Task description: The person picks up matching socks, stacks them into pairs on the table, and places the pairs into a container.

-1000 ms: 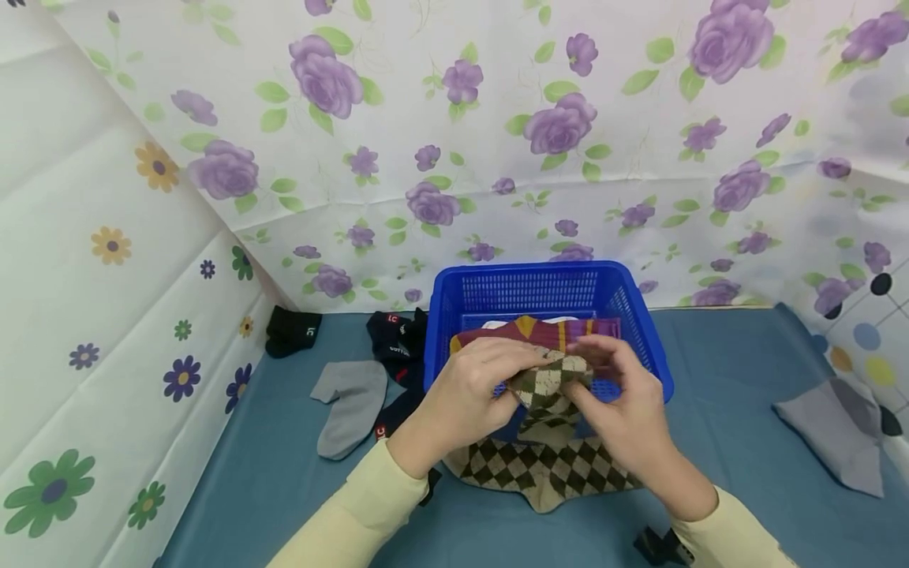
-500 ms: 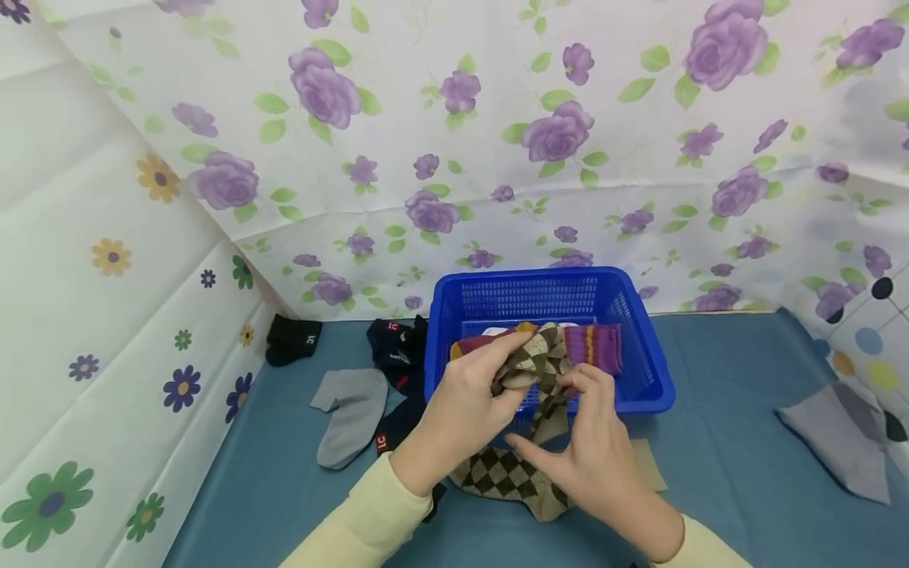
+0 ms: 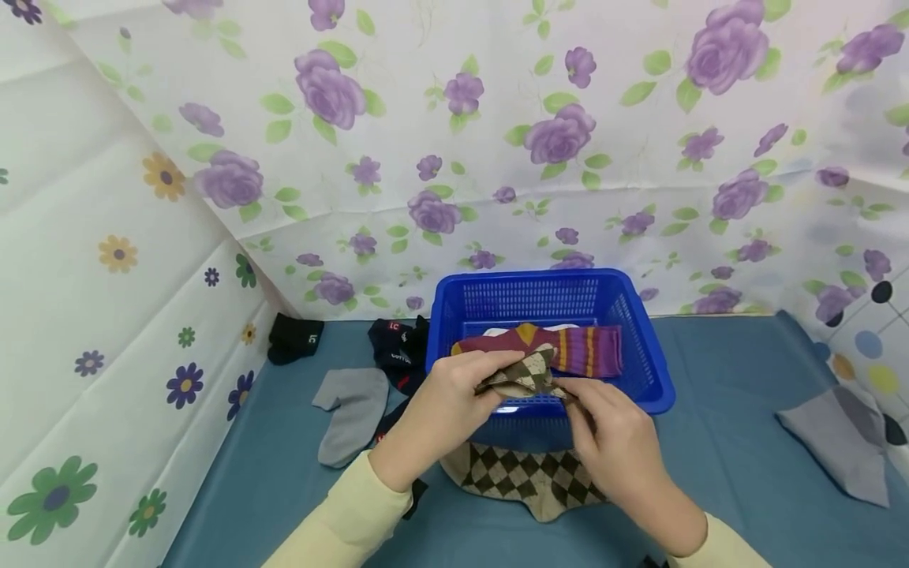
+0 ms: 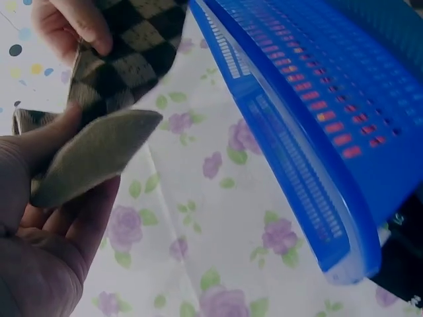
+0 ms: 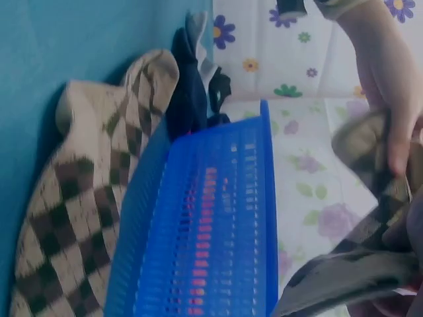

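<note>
Both hands hold a brown-and-beige argyle sock (image 3: 529,375) over the near side of a blue basket (image 3: 659,371). My left hand (image 3: 449,410) pinches its left end between thumb and fingers. My right hand (image 3: 619,438) pinches the other end. In the left wrist view a plain beige part of the sock (image 4: 99,155) folds out over the left fingers, and the checked part runs to the right hand (image 4: 73,26). A matching argyle sock (image 3: 511,473) lies flat on the table in front of the basket, partly hidden by the right hand.
Inside the basket lies a maroon, purple and yellow striped sock (image 3: 589,351), with something white behind it. Left of the basket are a grey sock (image 3: 353,410), dark socks (image 3: 398,351) and a black sock (image 3: 293,338). Another grey sock (image 3: 841,442) lies far right. Flowered cloth (image 3: 497,158) hangs behind.
The held sock hung down in front of the basket and is now gathered up between the hands. My right hand moved down along it, then back up to pinch its right end.
</note>
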The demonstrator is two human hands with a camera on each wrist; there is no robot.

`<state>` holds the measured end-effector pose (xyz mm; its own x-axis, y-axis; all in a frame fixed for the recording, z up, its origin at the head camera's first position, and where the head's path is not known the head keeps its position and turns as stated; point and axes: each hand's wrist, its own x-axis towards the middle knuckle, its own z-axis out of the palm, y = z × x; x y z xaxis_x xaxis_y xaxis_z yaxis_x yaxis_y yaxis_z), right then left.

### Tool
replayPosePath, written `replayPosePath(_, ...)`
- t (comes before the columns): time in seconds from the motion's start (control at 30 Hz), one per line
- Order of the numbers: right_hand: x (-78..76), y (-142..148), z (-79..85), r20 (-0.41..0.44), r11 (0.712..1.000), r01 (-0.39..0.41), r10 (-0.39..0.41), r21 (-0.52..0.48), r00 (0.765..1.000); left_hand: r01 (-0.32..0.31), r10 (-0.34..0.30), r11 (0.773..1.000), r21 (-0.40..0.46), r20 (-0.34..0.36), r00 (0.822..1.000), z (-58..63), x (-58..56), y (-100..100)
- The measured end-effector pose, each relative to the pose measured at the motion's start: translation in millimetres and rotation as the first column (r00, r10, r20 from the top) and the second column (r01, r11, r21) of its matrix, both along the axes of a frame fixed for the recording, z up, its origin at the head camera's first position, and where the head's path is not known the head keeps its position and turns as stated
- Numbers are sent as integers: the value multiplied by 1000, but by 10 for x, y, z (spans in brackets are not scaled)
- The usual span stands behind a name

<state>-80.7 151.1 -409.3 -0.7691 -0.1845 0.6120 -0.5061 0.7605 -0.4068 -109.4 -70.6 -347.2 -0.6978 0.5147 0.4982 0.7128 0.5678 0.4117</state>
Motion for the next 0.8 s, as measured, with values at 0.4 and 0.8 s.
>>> replayPosePath(0.4,-76,299,47,-19,1000,16,-16,6,1000,-70,70,997,-25,-23,997,11,-37,-299)
replayPosePath(0.8,-157,473,159,5,999,-34,34,21,999,-125,126,992,-16,25,992,8,-71,-452)
